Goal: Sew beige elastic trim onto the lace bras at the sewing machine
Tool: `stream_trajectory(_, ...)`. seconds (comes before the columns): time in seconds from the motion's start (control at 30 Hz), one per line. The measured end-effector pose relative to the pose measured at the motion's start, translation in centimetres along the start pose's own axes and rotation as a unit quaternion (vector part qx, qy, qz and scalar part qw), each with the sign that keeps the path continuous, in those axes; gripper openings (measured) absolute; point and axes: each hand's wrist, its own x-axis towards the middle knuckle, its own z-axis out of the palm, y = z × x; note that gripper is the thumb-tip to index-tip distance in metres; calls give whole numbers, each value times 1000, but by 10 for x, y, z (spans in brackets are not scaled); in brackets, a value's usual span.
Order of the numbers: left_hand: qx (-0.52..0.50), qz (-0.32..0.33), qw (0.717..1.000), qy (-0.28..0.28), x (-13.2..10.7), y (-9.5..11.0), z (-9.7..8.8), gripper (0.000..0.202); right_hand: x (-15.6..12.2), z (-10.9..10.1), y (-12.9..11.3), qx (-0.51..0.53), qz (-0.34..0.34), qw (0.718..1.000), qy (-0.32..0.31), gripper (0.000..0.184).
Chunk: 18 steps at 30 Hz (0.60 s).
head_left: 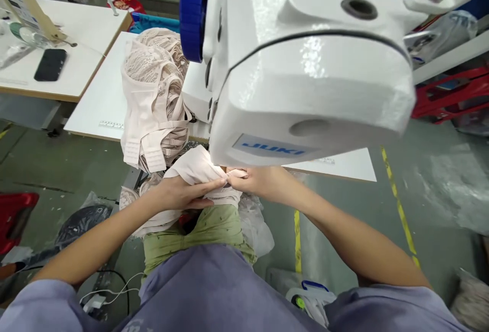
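Note:
Both my hands are close together below the head of a white sewing machine (313, 87), gripping a pale pink bra (194, 166). My left hand (183, 193) has its thumb and fingers pressed on the fabric from the left. From the right, my right hand (257, 182) pinches a folded edge, its fingertips nearly meeting the left thumb. The machine's needle area is hidden behind its head. More of the pale fabric hangs down over my lap. Just left of the machine, a heap of matching bras (153, 98) with straps and hook bands lies on the white table (103, 100).
A blue handwheel (194, 16) sticks out at the machine's left. On the table at far left lies a black phone (50, 64). Red stools (454, 92) stand at the right, and a clear plastic bag (257, 225) hangs beside my right knee. Cables (114, 291) run at lower left.

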Motion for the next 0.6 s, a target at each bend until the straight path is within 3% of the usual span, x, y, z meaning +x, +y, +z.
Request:
stream_trajectory(0.17,70,55,996,-12,3,-9,4,40,-3,2,6,-10,24,1000,6,24)
stream_trajectory(0.27,66,52,996,11,4,1,3,47,-12,13,20,4,29,997,76,14)
stream_trajectory(0.4,93,39,995,16,5,20,2,52,-23,31,39,32,8,987,156,22)
stream_trajectory(0.6,119,47,991,47,4,30,12,59,-21,31,36,77,30,985,150,21)
